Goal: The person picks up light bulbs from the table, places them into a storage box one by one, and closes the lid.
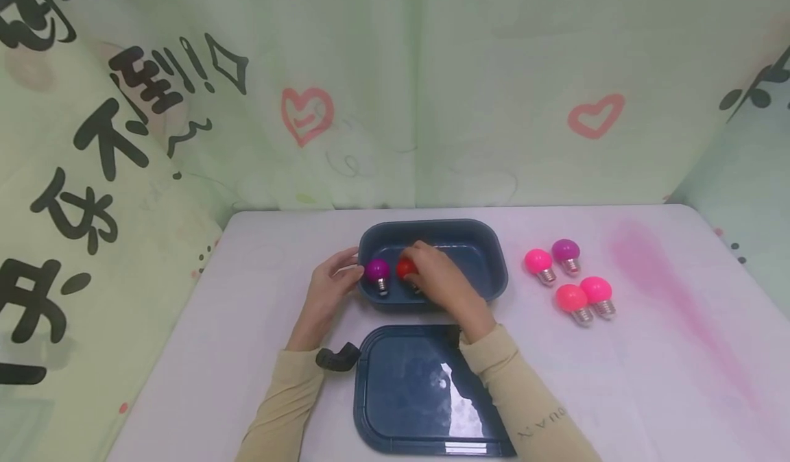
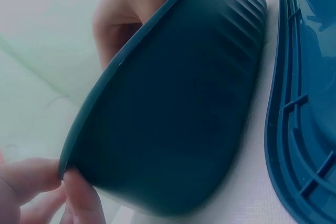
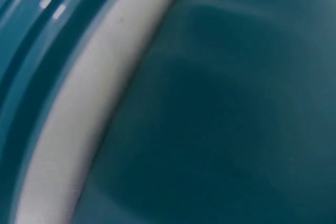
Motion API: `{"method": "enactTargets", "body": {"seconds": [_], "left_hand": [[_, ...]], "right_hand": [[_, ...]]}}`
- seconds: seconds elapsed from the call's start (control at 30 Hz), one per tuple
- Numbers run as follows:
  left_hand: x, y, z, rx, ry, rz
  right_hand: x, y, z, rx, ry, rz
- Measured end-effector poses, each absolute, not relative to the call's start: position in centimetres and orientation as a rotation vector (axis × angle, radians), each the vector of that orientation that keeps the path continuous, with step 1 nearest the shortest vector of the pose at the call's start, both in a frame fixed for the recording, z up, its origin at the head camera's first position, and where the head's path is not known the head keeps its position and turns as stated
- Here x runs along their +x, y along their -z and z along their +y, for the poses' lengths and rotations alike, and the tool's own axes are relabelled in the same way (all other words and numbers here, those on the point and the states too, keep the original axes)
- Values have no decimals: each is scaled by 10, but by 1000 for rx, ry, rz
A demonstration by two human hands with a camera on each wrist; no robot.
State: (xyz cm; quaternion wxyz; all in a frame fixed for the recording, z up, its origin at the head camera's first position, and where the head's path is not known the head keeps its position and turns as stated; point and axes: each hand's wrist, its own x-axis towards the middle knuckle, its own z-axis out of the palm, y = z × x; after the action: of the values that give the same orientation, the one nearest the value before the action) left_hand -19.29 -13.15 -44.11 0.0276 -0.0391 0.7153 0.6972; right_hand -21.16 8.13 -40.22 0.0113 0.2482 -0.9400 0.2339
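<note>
A dark blue rectangular container [image 1: 433, 227] stands near the table's far edge. My left hand [image 1: 326, 289] pinches its left rim; in the left wrist view the thumb and fingers [image 2: 81, 195] meet at that rim. Inside, a purple light bulb [image 1: 378, 271] lies at the left with its metal base toward me. Just right of it, my right hand [image 1: 446, 280] reaches in from above and holds a red light bulb [image 1: 404, 268], partly hidden by the fingers. The right wrist view shows the container's outer wall [image 3: 210, 108], but not the hand.
A blue lid [image 1: 420, 386] lies in front of the container, under my right forearm. On the table [image 1: 673, 380] to the right rest several bulbs: a purple one [image 1: 566, 251], pink ones [image 1: 538, 262] and a coral one [image 1: 571, 299]. A printed curtain [image 1: 432, 105] hangs behind.
</note>
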Motion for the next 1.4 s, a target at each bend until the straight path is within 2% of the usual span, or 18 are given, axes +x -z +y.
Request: {"method": "enactTargets", "body": {"seconds": [0.63, 1.4], "left_hand": [[-192, 442, -128, -114, -2160, 2205], [-192, 442, -131, -113, -2163, 2213]], "right_hand": [[-213, 407, 76, 681, -687, -2958], [-208, 395, 82, 701, -645, -2931]]}}
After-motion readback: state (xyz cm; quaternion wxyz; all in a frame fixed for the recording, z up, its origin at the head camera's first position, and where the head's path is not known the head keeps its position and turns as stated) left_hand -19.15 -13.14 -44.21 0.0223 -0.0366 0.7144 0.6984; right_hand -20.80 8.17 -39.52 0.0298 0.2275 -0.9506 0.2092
